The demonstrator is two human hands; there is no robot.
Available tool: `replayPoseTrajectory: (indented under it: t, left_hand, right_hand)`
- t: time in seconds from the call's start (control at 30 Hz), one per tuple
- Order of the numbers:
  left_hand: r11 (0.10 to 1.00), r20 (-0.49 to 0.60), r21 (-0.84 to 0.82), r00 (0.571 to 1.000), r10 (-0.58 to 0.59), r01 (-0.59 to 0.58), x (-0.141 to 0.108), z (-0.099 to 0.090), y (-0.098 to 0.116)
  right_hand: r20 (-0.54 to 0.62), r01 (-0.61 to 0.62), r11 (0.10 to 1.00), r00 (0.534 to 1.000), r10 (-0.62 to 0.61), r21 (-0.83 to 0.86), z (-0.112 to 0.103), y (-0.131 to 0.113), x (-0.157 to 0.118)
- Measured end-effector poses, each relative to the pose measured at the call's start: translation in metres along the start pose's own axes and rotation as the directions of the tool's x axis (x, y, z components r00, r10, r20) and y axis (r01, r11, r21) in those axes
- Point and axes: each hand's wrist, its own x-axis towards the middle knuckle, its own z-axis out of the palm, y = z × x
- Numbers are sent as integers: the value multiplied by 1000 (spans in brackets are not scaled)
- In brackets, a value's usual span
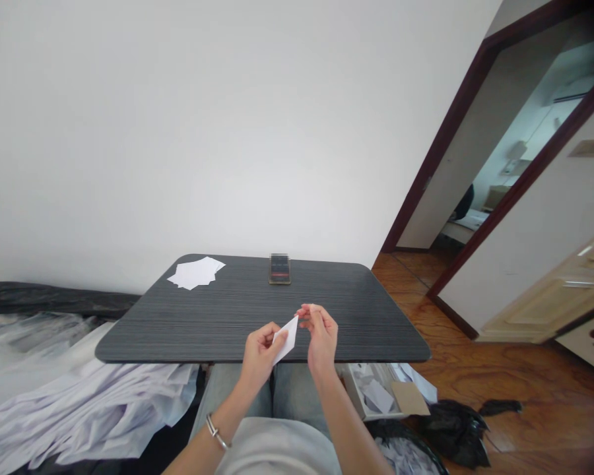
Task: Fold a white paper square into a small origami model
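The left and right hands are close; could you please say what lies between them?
In the head view, paper lies there, pinched by the left hand, its corner pointing toward the right hand; whether that hand touches it is unclear.

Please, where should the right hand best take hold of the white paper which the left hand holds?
Probably the upper right corner of the white paper, pinched from the right: the left hand grips the left side, so this corner points freely toward the right hand.

1 wht pointed paper piece point(288, 339); dk grey rounded rect. tabletop point(202, 323) w/ fine streaks; reddish-brn wood floor point(468, 382) w/ dk grain.
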Motion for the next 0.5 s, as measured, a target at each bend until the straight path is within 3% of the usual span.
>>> replayPoseTrajectory:
  t: [0.27, 0.5]
  left_hand:
    - [997, -17, 48, 998, 57, -56, 1, 1, 8]
    - [998, 11, 53, 999, 40, -40, 0, 0, 4]
  right_hand:
    - [232, -83, 993, 968, 101, -86, 6, 1, -17]
    - [145, -15, 996, 989, 28, -85, 7, 0, -13]
